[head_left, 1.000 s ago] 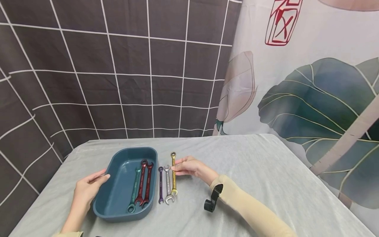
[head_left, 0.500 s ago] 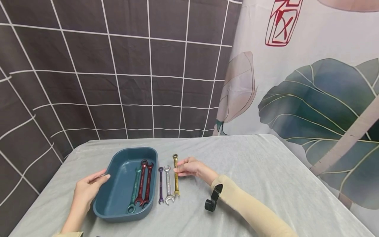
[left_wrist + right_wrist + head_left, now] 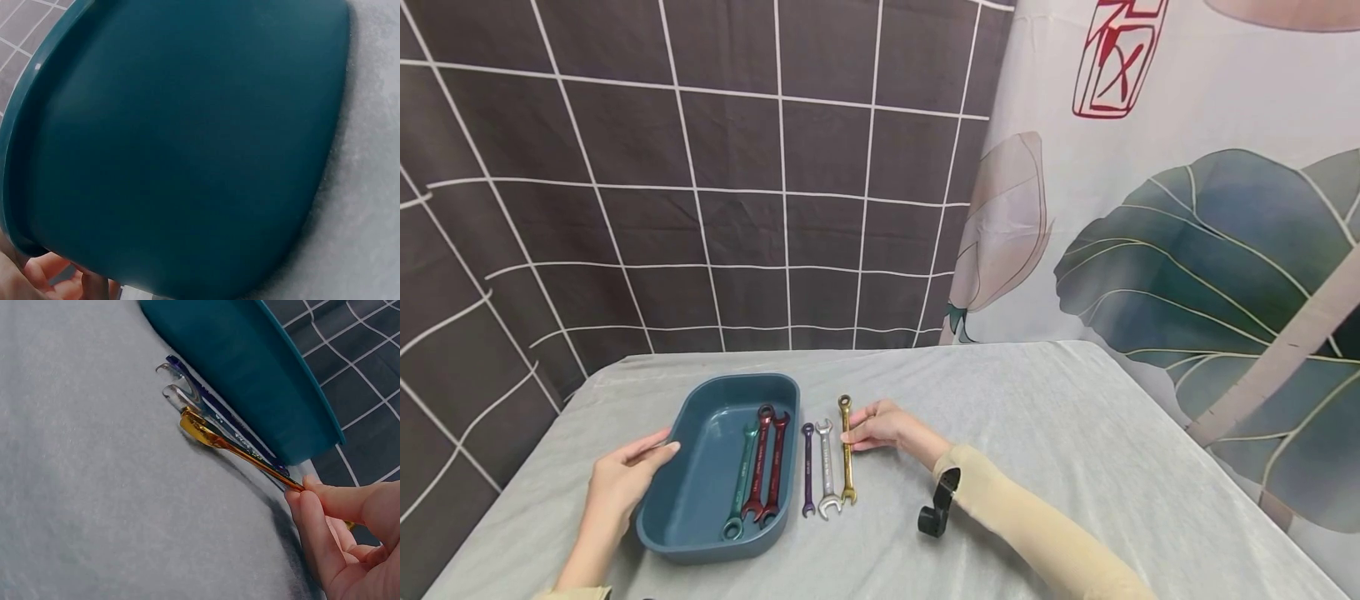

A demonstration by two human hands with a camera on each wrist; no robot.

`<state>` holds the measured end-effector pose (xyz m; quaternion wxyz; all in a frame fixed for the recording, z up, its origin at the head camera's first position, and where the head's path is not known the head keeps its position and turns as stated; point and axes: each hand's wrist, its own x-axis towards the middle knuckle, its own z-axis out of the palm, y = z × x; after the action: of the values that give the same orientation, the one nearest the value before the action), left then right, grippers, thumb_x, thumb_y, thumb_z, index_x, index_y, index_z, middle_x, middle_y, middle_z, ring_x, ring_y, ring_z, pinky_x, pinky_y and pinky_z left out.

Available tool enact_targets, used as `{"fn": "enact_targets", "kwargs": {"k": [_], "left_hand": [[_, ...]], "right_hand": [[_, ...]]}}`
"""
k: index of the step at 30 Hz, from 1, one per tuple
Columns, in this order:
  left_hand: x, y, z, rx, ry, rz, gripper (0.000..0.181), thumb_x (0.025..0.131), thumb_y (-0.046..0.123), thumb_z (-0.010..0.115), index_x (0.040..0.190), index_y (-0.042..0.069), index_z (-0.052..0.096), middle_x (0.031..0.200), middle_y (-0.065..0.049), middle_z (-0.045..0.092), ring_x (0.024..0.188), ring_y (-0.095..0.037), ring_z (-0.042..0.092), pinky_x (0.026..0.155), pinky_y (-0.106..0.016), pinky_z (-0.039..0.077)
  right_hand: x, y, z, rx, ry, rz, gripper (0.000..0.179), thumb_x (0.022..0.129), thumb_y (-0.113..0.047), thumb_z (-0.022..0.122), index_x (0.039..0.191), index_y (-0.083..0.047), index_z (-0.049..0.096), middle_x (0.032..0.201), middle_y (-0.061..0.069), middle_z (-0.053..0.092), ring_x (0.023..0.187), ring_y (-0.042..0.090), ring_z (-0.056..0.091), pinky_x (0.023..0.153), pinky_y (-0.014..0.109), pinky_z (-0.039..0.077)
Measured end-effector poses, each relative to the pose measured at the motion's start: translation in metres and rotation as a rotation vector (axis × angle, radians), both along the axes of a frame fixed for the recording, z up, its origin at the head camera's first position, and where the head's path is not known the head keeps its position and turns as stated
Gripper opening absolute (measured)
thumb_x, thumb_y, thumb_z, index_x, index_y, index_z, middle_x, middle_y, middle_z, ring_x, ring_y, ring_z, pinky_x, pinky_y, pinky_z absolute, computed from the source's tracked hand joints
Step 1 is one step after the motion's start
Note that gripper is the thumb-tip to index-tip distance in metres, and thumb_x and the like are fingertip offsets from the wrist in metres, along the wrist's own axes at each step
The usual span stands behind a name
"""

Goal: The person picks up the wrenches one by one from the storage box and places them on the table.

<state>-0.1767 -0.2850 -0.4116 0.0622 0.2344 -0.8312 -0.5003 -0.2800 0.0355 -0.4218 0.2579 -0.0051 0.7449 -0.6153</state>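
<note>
Beside the blue tray (image 3: pixel 696 475), on the grey cloth (image 3: pixel 1000 417), the right hand (image 3: pixel 887 427) pinched the yellow wrench (image 3: pixel 847 467), having just shifted it slightly rightward and nearer the person, away from the silver wrench (image 3: pixel 827 462). That left it outermost in a row with silver and purple wrench (image 3: pixel 808 472), apparently being lined up; whether it lay flat was unclear. The left hand (image 3: pixel 617 483) kept holding the tray's left rim; inside, the green wrench (image 3: pixel 742 479) and two red wrenches (image 3: pixel 759 462) had not moved.

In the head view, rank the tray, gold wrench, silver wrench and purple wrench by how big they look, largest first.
1. Tray
2. Gold wrench and silver wrench: too alike to rank
3. Purple wrench
</note>
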Motion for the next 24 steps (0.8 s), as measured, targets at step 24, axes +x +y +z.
{"fn": "enact_targets", "kwargs": {"k": [24], "left_hand": [[0.0001, 0.0008, -0.0004, -0.002, 0.0, 0.008, 0.059, 0.077, 0.043, 0.066, 0.124, 0.01, 0.055, 0.101, 0.012, 0.068, 0.072, 0.021, 0.036, 0.091, -0.036, 0.045]], "right_hand": [[0.0013, -0.0022, -0.0048, 0.079, 0.061, -0.01, 0.027, 0.07, 0.004, 0.072, 0.092, 0.008, 0.058, 0.068, 0.005, 0.059, 0.049, 0.009, 0.06, 0.056, 0.02, 0.055]]}}
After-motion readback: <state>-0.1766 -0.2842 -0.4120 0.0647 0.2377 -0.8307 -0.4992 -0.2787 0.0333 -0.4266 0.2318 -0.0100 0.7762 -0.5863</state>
